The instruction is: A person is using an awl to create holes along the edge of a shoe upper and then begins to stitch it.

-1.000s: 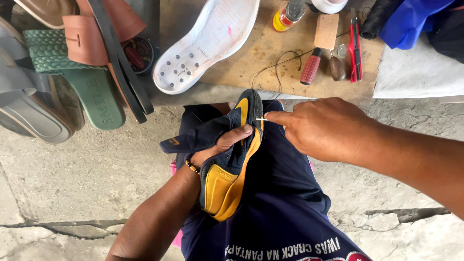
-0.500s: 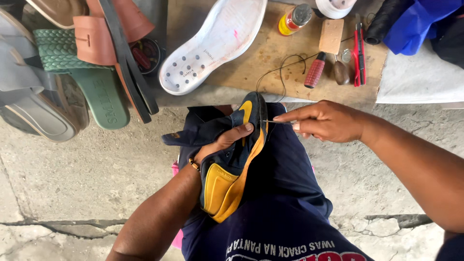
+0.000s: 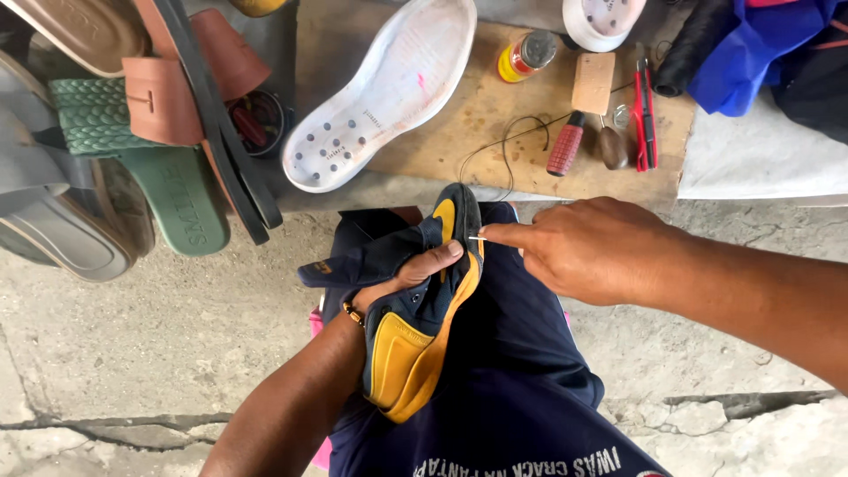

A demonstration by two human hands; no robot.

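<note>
A navy and yellow shoe upper rests on my lap, toe pointing away from me. My left hand grips it around the middle, thumb lying across the side. My right hand pinches a thin metal needle at the shoe's yellow edge near the toe. A dark thread runs from the toe up onto the wooden board.
A white shoe sole lies on the board, with a small yellow-labelled bottle, a red-handled awl, a wooden block and red pliers. Sandals, a green one among them, are piled at left. Blue cloth lies at top right.
My right hand has drawn back to the right and then closed in on the shoe's edge with the needle. The left hand keeps its hold on the shoe.
</note>
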